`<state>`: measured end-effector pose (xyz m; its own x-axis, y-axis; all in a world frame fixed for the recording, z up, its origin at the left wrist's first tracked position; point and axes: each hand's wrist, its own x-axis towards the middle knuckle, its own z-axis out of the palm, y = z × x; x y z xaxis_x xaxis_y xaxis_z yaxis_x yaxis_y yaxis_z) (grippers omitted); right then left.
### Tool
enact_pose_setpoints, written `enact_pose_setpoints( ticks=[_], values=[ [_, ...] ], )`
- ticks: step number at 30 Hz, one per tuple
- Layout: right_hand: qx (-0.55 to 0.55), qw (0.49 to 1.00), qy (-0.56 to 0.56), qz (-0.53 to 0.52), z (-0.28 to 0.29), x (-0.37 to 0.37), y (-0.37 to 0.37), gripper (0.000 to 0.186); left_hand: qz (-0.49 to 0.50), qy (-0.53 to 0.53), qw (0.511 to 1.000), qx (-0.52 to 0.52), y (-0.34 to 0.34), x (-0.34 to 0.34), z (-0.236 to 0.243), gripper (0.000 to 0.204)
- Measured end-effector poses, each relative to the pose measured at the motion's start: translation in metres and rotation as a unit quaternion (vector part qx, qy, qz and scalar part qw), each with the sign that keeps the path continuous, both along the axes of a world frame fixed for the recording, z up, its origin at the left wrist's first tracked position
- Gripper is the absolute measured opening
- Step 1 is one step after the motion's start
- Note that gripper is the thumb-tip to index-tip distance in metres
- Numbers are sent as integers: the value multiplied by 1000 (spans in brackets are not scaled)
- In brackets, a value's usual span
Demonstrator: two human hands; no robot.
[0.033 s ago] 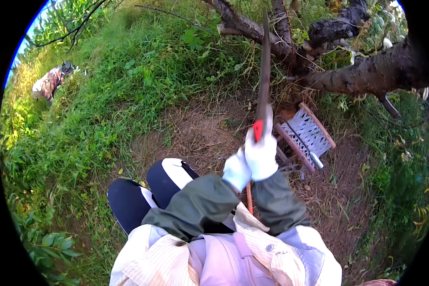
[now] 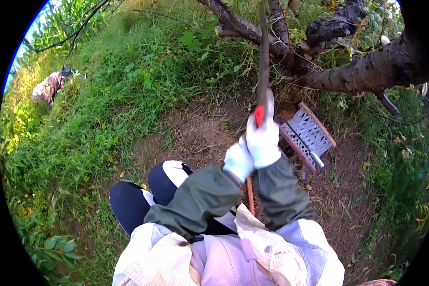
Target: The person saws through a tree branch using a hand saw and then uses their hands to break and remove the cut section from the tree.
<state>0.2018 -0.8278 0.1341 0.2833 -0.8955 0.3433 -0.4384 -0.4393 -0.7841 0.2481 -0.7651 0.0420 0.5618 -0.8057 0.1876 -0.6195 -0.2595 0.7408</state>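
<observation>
Got brown soil (image 2: pixel 190 136) below the grip (image 2: pixel 263 143), strewn with dry grass (image 2: pixel 205 110). Bears a woven-seat stool (image 2: pixel 313 127) to grip's right.

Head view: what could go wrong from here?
1. The right hand grips the long-bladed tool close to its blade; a slip upward might cut through the glove.
2. The blade crosses the branch in this view, so it could snag, though depth is unclear.
3. The woven-seat stool, with a hooked tool over it, is on the ground nearby: a possible trip hazard.
</observation>
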Motion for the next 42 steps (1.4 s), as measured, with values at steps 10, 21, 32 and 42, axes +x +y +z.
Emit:
enact_pose_setpoints(
  ticks=[10,21,32,42],
  values=[
    [-51,998,25,14,-22,-27,33,80,-59,37,997,25,44,-32,-9,51],
    [-43,998,-40,37,36,19,-60,74,-38,74,993,81,-32,17,97,41],
    [25,995,-35,87,20,-32,18,73,-105,124,982,96,45,-28,65,79],
    [8,991,-6,133,67,-41,-62,74,-173,203,962,56,1,-25,146,82]
  ],
)
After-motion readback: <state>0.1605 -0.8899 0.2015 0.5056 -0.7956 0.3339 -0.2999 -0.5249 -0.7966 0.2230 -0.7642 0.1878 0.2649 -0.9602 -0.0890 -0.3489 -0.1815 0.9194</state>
